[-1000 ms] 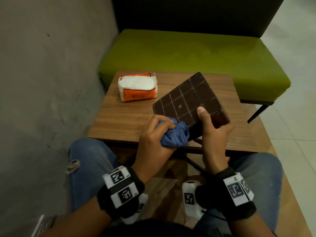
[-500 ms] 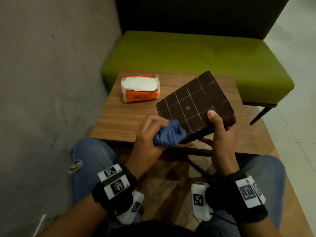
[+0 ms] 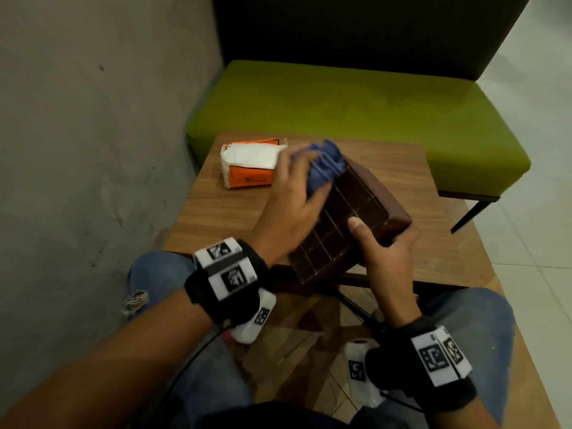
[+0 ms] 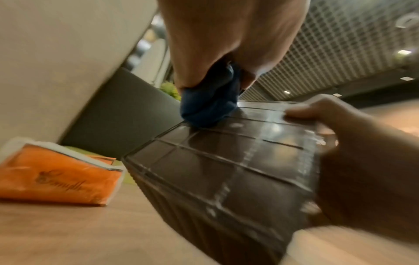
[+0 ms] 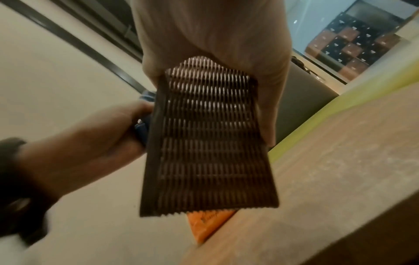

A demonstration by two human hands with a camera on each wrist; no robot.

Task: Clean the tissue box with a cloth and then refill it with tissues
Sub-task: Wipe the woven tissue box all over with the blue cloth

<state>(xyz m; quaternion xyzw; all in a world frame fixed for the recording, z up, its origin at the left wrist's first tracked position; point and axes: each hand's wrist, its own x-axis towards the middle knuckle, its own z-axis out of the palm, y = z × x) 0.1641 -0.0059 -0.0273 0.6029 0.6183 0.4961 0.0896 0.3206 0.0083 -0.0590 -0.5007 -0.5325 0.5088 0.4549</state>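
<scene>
Green upholstery covers the long seat [image 3: 356,113] behind the wooden bench [image 3: 216,212], which stands near a grey wall [image 3: 93,119]. Over the bench's near edge the dark brown tissue box [image 3: 349,212] is held tilted, its gridded flat face turned up toward the head camera and its ribbed side [image 5: 208,143] facing the right wrist camera. The box looks to be lifted clear of the bench, though motion blur makes that hard to confirm. The right hand [image 3: 387,258] grips the box at its near right corner, thumb laid on the gridded face and fingers [image 5: 269,111] curled around the ribbed side. The left hand [image 3: 294,205] reaches across the box with its fingers clenched around a bunched blue cloth [image 3: 325,165], pressing it onto the far end of the gridded face. On the far left part of the bench, just beyond the left hand, lies an orange tissue pack [image 3: 250,168] with white tissue showing at its opened top. Both wrists wear black bands carrying white marker tags.
</scene>
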